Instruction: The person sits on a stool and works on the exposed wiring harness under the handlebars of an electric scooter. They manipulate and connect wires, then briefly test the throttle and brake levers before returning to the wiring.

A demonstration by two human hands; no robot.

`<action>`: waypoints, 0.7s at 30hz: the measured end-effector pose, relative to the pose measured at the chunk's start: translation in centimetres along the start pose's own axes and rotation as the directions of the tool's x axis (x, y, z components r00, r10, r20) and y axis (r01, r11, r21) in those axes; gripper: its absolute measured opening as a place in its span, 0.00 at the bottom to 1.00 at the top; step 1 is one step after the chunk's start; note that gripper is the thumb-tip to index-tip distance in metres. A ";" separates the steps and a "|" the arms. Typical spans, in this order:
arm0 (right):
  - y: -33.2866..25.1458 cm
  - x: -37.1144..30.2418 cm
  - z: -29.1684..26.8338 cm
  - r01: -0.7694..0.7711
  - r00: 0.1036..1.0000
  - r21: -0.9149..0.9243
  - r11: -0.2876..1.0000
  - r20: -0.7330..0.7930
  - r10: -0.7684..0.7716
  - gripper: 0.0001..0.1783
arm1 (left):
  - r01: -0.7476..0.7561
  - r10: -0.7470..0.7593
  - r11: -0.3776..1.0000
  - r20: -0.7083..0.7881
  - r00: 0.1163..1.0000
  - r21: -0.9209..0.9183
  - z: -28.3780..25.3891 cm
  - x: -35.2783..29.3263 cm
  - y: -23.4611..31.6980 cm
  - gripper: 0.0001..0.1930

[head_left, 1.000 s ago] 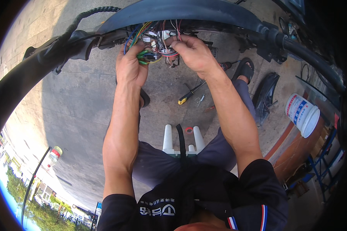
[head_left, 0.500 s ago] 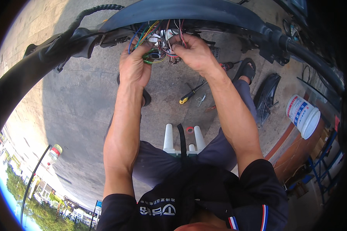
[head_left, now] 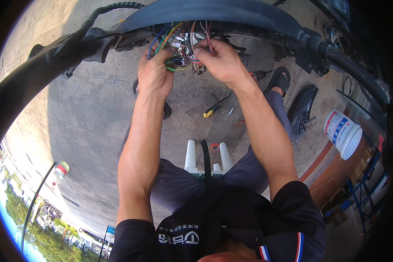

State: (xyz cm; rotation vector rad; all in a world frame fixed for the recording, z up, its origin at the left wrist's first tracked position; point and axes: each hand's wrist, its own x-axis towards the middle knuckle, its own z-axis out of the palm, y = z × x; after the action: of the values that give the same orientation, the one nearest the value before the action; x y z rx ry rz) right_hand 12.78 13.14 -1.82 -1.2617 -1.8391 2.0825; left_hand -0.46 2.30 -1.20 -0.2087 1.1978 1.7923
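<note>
A bundle of coloured wires (head_left: 188,49) with white plug connectors (head_left: 176,44) hangs below the dark curved panel (head_left: 214,12) of a vehicle's handlebar area. My left hand (head_left: 155,72) is closed on the left part of the bundle, thumb against the fingers, with blue, yellow and green wires around it. On the other side, my right hand (head_left: 222,61) pinches wires of the same bundle, red and pink ones running over its fingers. The fingertips of both hands are partly hidden among the wires.
Black handlebar arms (head_left: 74,52) curve down both sides. On the floor lie a yellow-handled screwdriver (head_left: 209,112), a red power tool (head_left: 258,75), a roll of red tape (head_left: 215,147) and a black plastic part (head_left: 303,111). A white bucket (head_left: 349,142) stands at the right.
My left hand has shifted slightly right with the wires. The right hand stays almost in place, and both hands keep their hold.
</note>
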 end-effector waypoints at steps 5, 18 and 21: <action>0.0 0.1 -0.1 -0.002 1.000 -0.022 1.000 0.007 0.002 0.10 | 0.052 -0.050 0.998 0.032 0.998 -0.043 -0.2 0.1 0.0 0.17; -1.1 -0.6 0.0 0.018 0.997 0.073 0.997 0.067 -0.023 0.09 | 0.104 -0.104 0.994 -0.025 0.994 -0.019 -0.8 0.7 -0.5 0.17; -1.2 -0.9 -0.3 0.008 0.997 0.063 0.998 0.081 -0.013 0.10 | 0.100 -0.100 0.995 -0.039 0.994 -0.009 -0.8 0.6 -0.5 0.16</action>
State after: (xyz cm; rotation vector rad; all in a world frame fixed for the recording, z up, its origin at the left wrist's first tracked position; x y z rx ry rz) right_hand 12.99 13.17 -0.32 -1.1669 -1.7931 2.1986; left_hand -0.65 2.08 -2.22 -0.3040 1.1882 1.7123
